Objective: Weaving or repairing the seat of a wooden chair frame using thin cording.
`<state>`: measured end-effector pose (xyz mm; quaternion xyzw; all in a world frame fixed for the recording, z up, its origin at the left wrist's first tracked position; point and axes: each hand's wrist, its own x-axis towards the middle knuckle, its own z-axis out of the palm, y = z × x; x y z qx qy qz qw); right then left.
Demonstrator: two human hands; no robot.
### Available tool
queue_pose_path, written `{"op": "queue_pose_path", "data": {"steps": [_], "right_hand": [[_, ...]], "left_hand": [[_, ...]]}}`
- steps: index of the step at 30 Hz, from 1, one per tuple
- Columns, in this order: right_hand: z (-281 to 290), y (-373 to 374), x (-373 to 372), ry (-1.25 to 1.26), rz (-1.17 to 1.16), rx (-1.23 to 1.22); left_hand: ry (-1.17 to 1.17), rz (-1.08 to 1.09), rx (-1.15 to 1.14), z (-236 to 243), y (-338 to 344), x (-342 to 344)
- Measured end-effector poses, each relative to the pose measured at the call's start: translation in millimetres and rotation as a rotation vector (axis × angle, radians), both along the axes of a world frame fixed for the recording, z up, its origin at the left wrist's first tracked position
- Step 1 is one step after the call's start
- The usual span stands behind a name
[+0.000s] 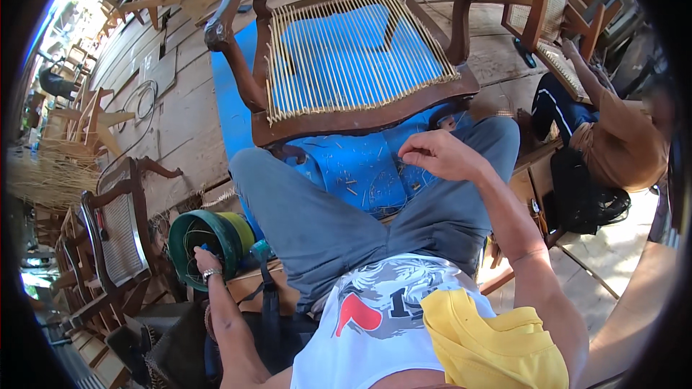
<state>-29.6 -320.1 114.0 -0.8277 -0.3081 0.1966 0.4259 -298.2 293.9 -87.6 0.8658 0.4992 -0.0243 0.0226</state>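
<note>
A seated person in grey trousers works before a wooden armchair (360,112) whose seat frame is strung with pale cane strands (353,50) running near to far over a blue mat (227,101). The left hand (204,259) reaches down to the left into a green tub (209,241) tipped on its side — its fingers are hidden among the dark coiled material inside, so whether they grip anything cannot be told. The right hand (440,155) hovers above the right knee, fingers curled and pinched together — what they pinch is too fine to see. A yellow cloth (490,342) lies at the waist. Far right, another person (613,130) sits bent over a caned chair (540,7).
</note>
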Motion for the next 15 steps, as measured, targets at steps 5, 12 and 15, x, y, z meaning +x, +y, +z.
{"op": "queue_pose_path", "data": {"steps": [5, 12, 15], "right_hand": [[-4, -3, 2, -0.024, -0.004, 0.007], [-5, 4, 7, 0.047, 0.048, -0.077], [-4, 1, 14, 0.059, 0.031, -0.057]], "left_hand": [[-0.189, 0.070, -0.028, -37, -4, 4], [-0.135, 0.076, 0.078, -44, 71, -23], [-0.164, 0.012, 0.118, 5, 106, -6]]}}
